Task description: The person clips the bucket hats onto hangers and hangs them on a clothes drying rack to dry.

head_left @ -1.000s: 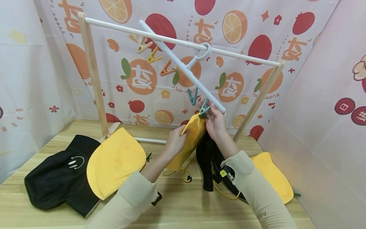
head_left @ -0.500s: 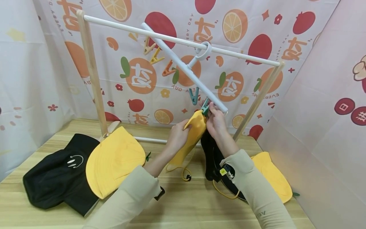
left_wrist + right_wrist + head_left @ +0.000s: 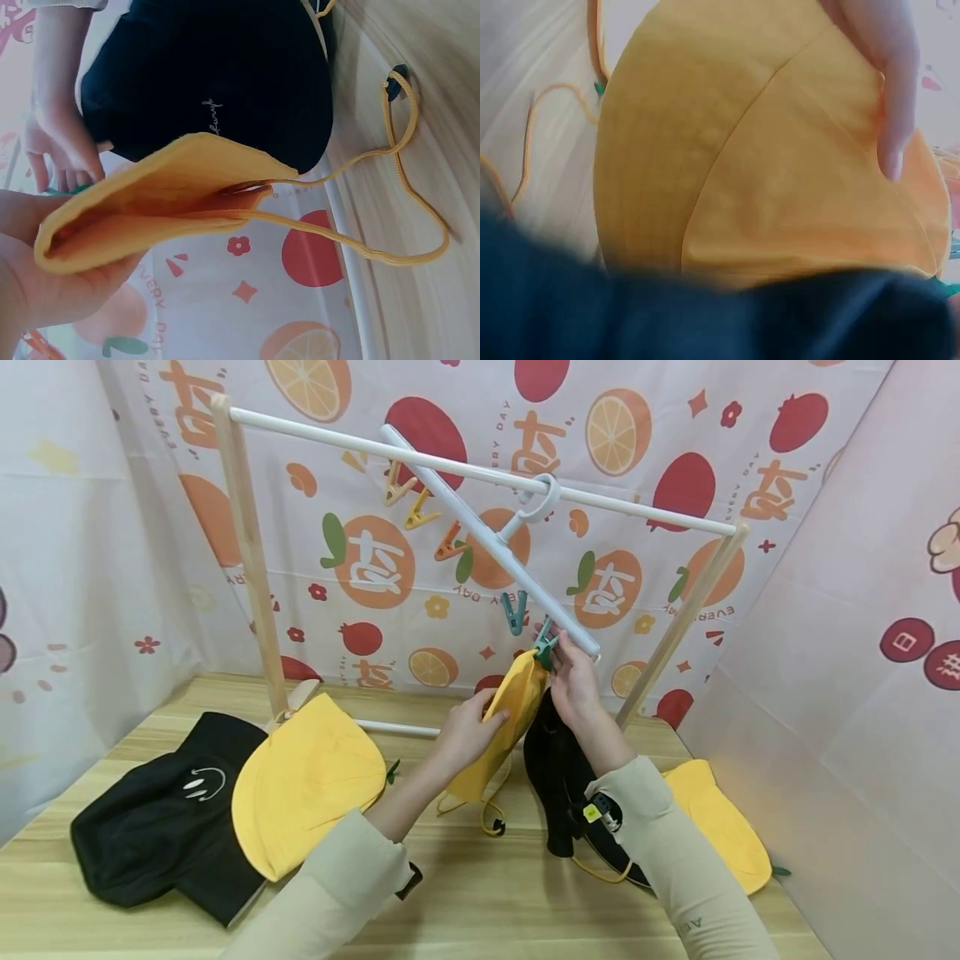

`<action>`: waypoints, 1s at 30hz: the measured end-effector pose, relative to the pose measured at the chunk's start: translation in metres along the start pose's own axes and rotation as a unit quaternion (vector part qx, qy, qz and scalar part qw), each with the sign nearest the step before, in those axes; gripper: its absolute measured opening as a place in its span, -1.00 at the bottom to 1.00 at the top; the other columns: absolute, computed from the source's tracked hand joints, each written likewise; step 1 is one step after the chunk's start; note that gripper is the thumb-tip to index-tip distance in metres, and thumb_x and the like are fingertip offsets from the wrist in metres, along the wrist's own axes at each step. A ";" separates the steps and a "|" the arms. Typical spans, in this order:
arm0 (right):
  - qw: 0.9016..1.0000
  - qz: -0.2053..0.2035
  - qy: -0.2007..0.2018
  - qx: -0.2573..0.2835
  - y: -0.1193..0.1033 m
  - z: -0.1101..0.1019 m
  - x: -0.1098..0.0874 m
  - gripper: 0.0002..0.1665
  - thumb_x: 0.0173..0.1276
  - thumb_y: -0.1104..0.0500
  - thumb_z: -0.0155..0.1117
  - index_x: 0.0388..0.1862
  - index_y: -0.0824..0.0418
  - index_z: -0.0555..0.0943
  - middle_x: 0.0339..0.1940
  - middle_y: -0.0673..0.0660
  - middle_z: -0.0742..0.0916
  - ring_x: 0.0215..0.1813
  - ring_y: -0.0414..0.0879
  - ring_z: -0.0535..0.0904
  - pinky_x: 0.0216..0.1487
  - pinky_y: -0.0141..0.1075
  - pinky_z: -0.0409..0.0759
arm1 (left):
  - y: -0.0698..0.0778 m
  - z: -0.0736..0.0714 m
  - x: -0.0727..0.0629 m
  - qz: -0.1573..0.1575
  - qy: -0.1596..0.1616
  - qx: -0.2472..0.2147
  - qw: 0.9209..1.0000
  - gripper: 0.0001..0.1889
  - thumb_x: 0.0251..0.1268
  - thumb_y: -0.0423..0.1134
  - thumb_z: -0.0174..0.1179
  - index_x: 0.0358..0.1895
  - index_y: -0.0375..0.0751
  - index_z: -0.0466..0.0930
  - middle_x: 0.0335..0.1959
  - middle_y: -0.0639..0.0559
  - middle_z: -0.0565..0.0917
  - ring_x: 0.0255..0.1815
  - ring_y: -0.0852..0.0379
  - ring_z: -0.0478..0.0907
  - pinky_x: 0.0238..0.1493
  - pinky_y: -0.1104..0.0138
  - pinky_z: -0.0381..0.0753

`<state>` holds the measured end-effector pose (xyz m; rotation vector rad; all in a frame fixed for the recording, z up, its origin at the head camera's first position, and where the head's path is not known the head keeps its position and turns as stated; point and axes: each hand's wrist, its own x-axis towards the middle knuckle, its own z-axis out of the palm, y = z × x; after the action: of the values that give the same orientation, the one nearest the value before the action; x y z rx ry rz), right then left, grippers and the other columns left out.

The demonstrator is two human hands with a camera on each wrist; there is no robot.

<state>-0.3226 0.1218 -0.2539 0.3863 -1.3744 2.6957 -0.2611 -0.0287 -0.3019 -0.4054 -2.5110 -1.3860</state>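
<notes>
Yellow corded hat (image 3: 507, 745) hangs tilted beneath the hanger (image 3: 480, 531), lower edge above the counter (image 3: 480, 893), open room between it and the rack's left post (image 3: 252, 560). It's folded, gaping. Left grip (image 3: 468, 731) pinches its side; right grip (image 3: 579, 687) pinches the green clip (image 3: 544, 647).

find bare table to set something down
Bare: front of the table between left sleeve and right sleeve; a patch behind the smiley black hat. Crowded: left, where a yellow hat overlaps it; right, around another yellow hat.
</notes>
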 end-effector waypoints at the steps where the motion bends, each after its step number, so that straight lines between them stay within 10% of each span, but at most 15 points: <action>1: 1.000 -0.002 -0.002 -0.012 0.000 -0.002 0.000 -0.67 0.48 0.16 -0.11 0.10 0.26 0.44 -0.09 0.10 0.65 0.17 0.02 0.37 0.19 -0.25 0.13 | -0.001 0.000 -0.001 -0.004 -0.008 -0.001 1.000 -0.62 0.30 -0.23 0.11 0.16 -0.26 0.43 -0.07 -0.15 0.59 -0.20 -0.02 0.55 -0.22 0.17 0.52; 17: 0.989 0.010 0.065 -0.129 0.005 0.000 -0.031 -0.51 0.47 0.27 -0.12 0.35 0.35 0.21 0.31 0.19 0.36 0.33 -0.06 0.21 0.26 -0.33 0.15 | -0.027 -0.008 -0.012 -0.027 -0.091 -0.030 0.995 -0.52 0.32 -0.26 0.09 0.25 -0.38 0.30 0.18 -0.25 0.42 0.06 -0.14 0.46 -0.06 0.11 0.49; 22: 0.991 -0.038 0.033 -0.126 0.015 0.012 -0.057 -0.61 0.42 0.40 -0.15 0.20 0.48 0.29 0.23 0.32 0.41 0.29 0.07 0.26 0.27 -0.22 0.16 | -0.050 -0.026 -0.014 -0.013 -0.117 0.030 0.993 -0.57 0.37 -0.20 0.04 0.20 -0.39 0.36 0.14 -0.26 0.45 0.06 -0.14 0.46 -0.04 0.09 0.47; 30: 0.993 0.023 -0.032 -0.109 0.048 0.034 -0.100 -0.72 0.32 0.45 -0.11 -0.02 0.41 0.43 0.03 0.29 0.57 0.12 0.11 0.43 0.20 -0.12 0.27 | -0.096 -0.071 0.003 0.013 -0.200 0.139 0.970 -0.55 0.47 -0.11 -0.16 0.16 -0.44 0.38 0.03 -0.28 0.52 0.08 -0.23 0.42 0.02 -0.01 0.38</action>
<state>-0.2291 0.0691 -0.2991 0.4282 -1.6951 2.5515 -0.2921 -0.1378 -0.3390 -0.7171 -2.9525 -0.9965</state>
